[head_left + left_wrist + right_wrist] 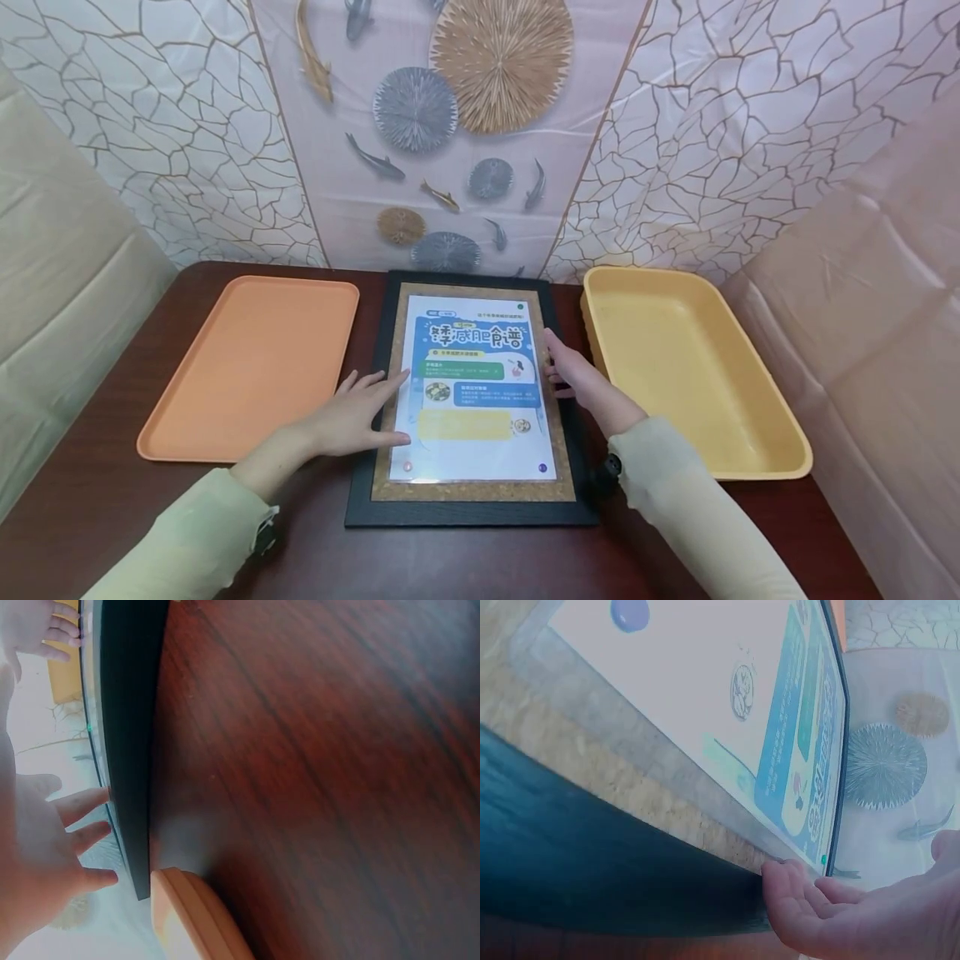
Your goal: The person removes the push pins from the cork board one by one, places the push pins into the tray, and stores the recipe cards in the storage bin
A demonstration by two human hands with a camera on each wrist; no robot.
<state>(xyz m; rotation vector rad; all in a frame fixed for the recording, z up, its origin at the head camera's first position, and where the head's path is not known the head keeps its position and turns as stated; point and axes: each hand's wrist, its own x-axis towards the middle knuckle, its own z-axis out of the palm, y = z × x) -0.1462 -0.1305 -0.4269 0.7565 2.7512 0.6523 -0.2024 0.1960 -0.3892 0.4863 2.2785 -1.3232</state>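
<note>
A printed sheet (pixel 472 458) with a blue heading and colored text boxes lies on a cork layer (pixel 480 492), which sits on a black board (pixel 472 514). My left hand (pixel 348 419) reaches over the board's left side, fingers spread and extended, with thumb and index tips over the sheet's left margin. At the right side, my right hand (pixel 576 372) has its fingertips by the cork edge. The right wrist view shows those fingers (pixel 784 892) lightly bent against that edge, near the sheet's upper corner. Neither palm covers the print.
An orange tray (pixel 262 375) lies flat left of the board. To its right stands a deeper yellow bin (pixel 697 367). The dark wooden table (pixel 465 567) is backed by a patterned cloth (pixel 450 183), with pale padded panels at both sides.
</note>
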